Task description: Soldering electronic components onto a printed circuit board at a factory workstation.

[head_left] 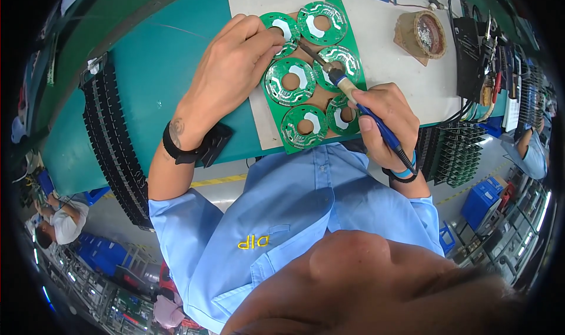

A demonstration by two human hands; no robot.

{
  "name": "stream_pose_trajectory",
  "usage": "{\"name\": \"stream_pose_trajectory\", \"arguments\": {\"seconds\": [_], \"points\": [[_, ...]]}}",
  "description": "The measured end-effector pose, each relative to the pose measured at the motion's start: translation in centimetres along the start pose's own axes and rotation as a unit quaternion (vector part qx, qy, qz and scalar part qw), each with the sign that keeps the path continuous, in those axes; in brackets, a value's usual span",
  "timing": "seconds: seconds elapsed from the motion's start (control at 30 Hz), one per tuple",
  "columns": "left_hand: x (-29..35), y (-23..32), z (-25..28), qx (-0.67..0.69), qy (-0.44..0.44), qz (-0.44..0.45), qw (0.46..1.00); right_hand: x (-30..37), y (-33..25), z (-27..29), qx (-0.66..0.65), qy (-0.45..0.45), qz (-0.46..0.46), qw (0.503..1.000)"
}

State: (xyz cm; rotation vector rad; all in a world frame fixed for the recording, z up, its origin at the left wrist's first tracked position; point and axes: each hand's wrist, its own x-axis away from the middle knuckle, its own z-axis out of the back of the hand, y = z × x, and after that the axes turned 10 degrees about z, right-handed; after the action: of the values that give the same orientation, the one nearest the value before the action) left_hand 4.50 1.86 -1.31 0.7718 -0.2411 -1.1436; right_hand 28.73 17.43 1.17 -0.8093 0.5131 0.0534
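A green panel (355, 37) lies on a pale sheet in front of me, carrying several round green circuit boards with central holes and white patches. My right hand (388, 123) grips a blue-handled soldering iron (338, 79). Its tip reaches the right edge of the far-left round board (287, 20); whether it touches is too small to tell. Over that board's left side, my left hand (229, 67) is closed in a pinch. A thin strand, looking like solder wire, runs from the left toward this hand; the fingers hide its end.
A round brown pot (403, 27) sits on a small board at the far right, beside a black tool holder (469, 64) with pliers. Black racks (112, 129) stand left; a rack of green boards (462, 152) stands right. Another person (67, 220) works far left.
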Motion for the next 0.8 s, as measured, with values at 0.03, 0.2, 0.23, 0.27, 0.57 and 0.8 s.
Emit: {"name": "stream_pose_trajectory", "arguments": {"seconds": [0.03, 0.2, 0.23, 0.27, 0.57, 0.8], "points": [[-0.02, 0.03, -0.05, -0.004, 0.001, 0.000, 1.000, 0.02, 0.05, -0.01, 0.000, 0.000, 0.000, 1.000], [-0.08, 0.09, -0.22, -0.010, 0.003, 0.001, 1.000, 0.01, 0.23, -0.16, -0.003, -0.004, 0.013, 1.000], [-0.07, 0.13, -0.26, -0.009, 0.003, 0.002, 1.000, 0.03, 0.24, -0.19, -0.002, -0.007, 0.016, 1.000], [-0.07, 0.16, -0.29, -0.009, 0.002, 0.002, 1.000, 0.05, 0.25, -0.21, -0.002, -0.010, 0.020, 1.000], [-0.41, 0.52, -0.46, -0.022, -0.004, -0.004, 1.000, 0.06, 0.23, -0.22, 0.017, -0.016, 0.040, 0.999], [-0.37, 0.36, -0.21, -0.044, 0.025, -0.035, 0.998, 0.09, 0.15, -0.13, 0.020, -0.022, 0.040, 0.999]]}}
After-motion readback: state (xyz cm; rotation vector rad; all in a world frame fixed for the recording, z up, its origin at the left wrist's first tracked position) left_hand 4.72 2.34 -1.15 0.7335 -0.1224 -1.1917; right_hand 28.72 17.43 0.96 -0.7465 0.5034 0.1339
